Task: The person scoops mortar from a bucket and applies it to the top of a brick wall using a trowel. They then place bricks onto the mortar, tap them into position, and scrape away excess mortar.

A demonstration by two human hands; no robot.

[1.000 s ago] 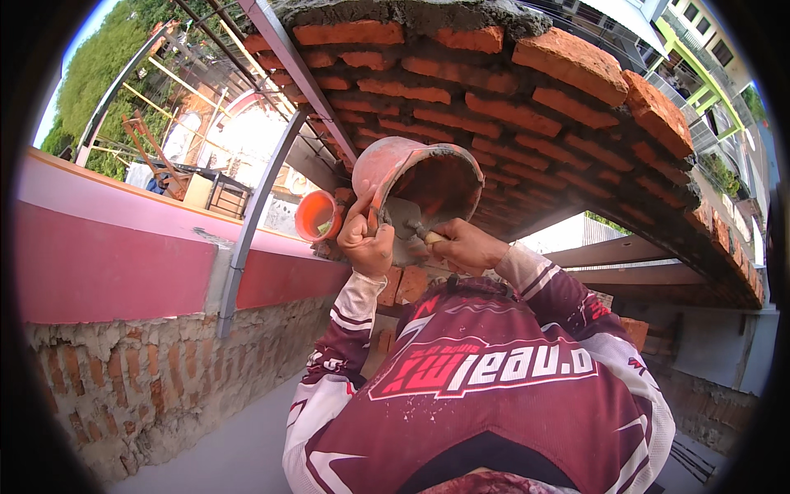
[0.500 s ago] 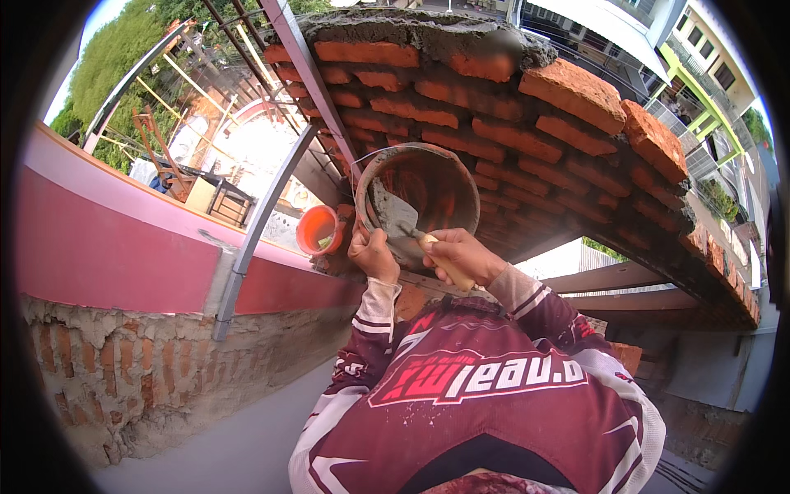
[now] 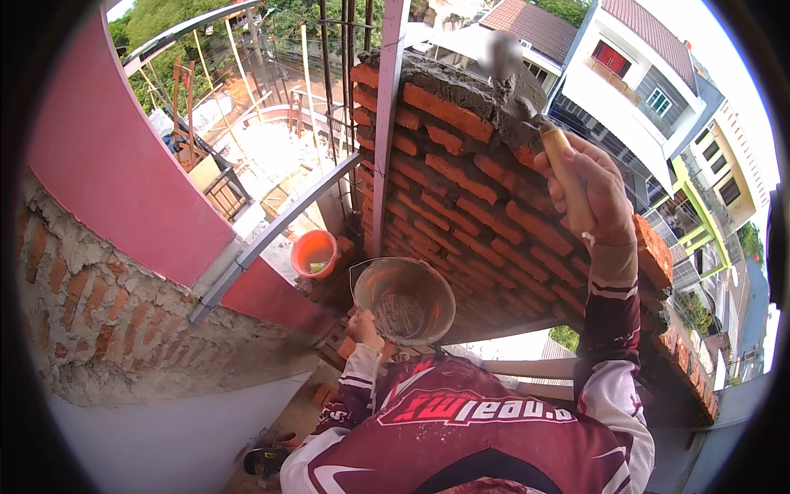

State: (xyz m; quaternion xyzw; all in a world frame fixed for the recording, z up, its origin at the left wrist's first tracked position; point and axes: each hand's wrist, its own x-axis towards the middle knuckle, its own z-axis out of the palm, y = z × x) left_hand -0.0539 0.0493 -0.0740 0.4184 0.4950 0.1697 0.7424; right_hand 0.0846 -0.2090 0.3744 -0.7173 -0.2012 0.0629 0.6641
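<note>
A wall of red-orange bricks and grey mortar (image 3: 469,193) rises beyond both hands. Below its face sits a round, mortar-stained bucket with a thin wire handle (image 3: 434,290) — the left hand (image 3: 363,331) is closed at its left rim. A smaller bright-orange plastic bucket (image 3: 301,247) stands left of it. The right hand (image 3: 607,188), raised well apart, grips a trowel with a pale wooden handle (image 3: 568,181) — its far end at the mortar-topped edge.

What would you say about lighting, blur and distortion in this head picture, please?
Head view: glare washes out the ground beyond the pink wall; the brick wall is largely shaded; a smudge blurs a patch by its top edge; fisheye distortion bends the pink wall; the trowel handle looks fairly sharp.
</note>
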